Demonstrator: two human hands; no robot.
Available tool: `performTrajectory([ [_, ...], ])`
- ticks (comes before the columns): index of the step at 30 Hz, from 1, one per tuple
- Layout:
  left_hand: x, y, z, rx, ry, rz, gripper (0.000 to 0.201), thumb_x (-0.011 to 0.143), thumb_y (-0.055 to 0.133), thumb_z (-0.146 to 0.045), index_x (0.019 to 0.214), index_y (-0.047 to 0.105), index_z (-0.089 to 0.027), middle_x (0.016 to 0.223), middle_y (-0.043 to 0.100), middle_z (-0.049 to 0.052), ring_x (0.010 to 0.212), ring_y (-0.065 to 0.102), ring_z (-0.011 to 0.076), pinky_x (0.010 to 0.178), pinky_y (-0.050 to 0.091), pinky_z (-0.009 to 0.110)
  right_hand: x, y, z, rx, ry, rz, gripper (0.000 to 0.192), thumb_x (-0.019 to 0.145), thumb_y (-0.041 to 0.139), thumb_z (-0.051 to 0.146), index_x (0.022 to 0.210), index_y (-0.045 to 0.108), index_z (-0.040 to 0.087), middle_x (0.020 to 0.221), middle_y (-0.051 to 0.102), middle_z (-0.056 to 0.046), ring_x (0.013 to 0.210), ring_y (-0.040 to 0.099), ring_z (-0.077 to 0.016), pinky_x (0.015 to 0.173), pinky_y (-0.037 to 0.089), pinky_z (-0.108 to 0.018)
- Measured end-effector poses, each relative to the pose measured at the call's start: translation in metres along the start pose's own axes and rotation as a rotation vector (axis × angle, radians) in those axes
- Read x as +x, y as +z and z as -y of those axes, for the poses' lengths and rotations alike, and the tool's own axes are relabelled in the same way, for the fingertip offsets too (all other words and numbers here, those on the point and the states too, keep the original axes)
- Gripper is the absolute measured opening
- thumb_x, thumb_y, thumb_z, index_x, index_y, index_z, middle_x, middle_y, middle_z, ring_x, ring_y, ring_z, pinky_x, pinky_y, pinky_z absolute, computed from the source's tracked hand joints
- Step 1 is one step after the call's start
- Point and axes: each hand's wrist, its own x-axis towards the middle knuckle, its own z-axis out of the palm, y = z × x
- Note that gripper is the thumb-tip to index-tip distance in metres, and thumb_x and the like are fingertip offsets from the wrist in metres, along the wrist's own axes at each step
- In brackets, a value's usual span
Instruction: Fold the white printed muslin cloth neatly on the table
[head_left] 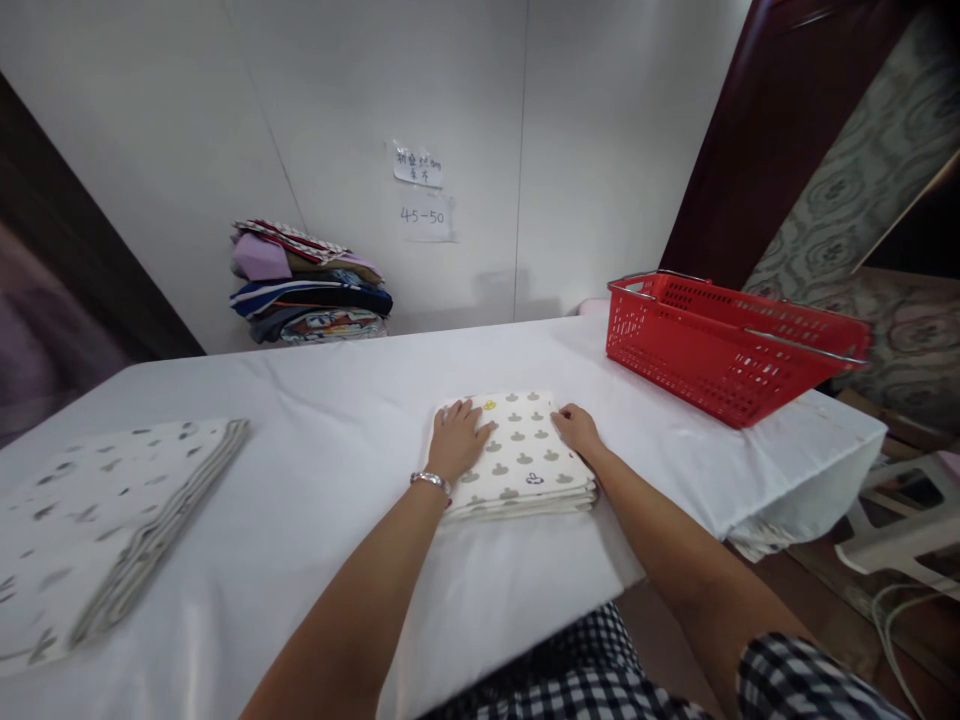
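A folded cream cloth (521, 455) printed with small grey shapes lies on the white table (337, 500), near its front edge. My left hand (459, 438) rests flat on the cloth's left part, fingers spread; a silver bracelet sits on that wrist. My right hand (576, 428) touches the cloth's right edge with fingers curled over it. Neither hand lifts the cloth.
A red plastic basket (720, 340) stands at the table's right end. A folded stack of spotted white cloth (97, 525) lies at the left. A pile of coloured fabrics (311, 285) sits against the back wall under two paper notes (420, 190).
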Motion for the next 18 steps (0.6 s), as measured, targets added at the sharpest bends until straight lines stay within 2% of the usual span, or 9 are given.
performTrajectory([
  [4,-0.001,-0.001,-0.001,-0.014,0.007,0.016,0.043,0.091,0.033,-0.045,0.122,0.052,-0.023,0.14,0.042,0.009,0.131,0.031,0.0263,0.109,0.016,0.051,-0.011,-0.009,0.002,-0.017,-0.05,0.017,0.027,0.084,0.048,0.035,0.095,0.064,0.016,0.099,0.066,-0.008,0.088,0.059,-0.0187,0.074,0.041,-0.026],
  [8,-0.001,-0.001,-0.001,-0.02,0.012,0.007,0.043,0.091,0.034,-0.046,0.122,0.053,-0.023,0.139,0.043,0.009,0.131,0.031,0.0262,0.109,0.015,0.05,-0.042,-0.007,0.0,-0.043,-0.143,0.043,0.039,0.085,0.047,0.041,0.115,0.056,0.018,0.121,0.058,-0.01,0.107,0.054,-0.0216,0.088,0.04,-0.03],
  [12,0.006,-0.005,0.002,-0.076,-0.038,0.08,0.044,0.091,0.033,-0.049,0.122,0.053,-0.026,0.143,0.04,0.006,0.134,0.028,0.0244,0.109,0.016,0.049,-0.058,-0.002,-0.003,-0.001,-0.117,0.122,0.051,0.088,0.042,0.044,0.131,0.045,0.017,0.136,0.047,-0.012,0.122,0.046,-0.0242,0.098,0.035,-0.035],
  [15,0.005,-0.014,0.009,-0.163,-0.064,0.188,0.042,0.092,0.031,-0.044,0.124,0.052,-0.026,0.143,0.04,0.005,0.135,0.028,0.0221,0.11,0.019,0.044,-0.054,-0.006,-0.004,0.085,-0.085,0.147,0.053,0.085,0.048,0.042,0.131,0.047,0.016,0.138,0.046,-0.011,0.125,0.044,-0.0238,0.102,0.033,-0.035],
  [18,-0.015,-0.021,0.02,-0.231,-0.044,0.187,0.043,0.091,0.035,-0.042,0.124,0.053,-0.022,0.142,0.042,0.005,0.136,0.028,0.0205,0.11,0.023,0.037,-0.051,-0.015,-0.007,0.138,-0.056,0.148,0.053,0.084,0.049,0.042,0.13,0.049,0.014,0.126,0.057,-0.012,0.114,0.055,-0.0226,0.097,0.038,-0.034],
])
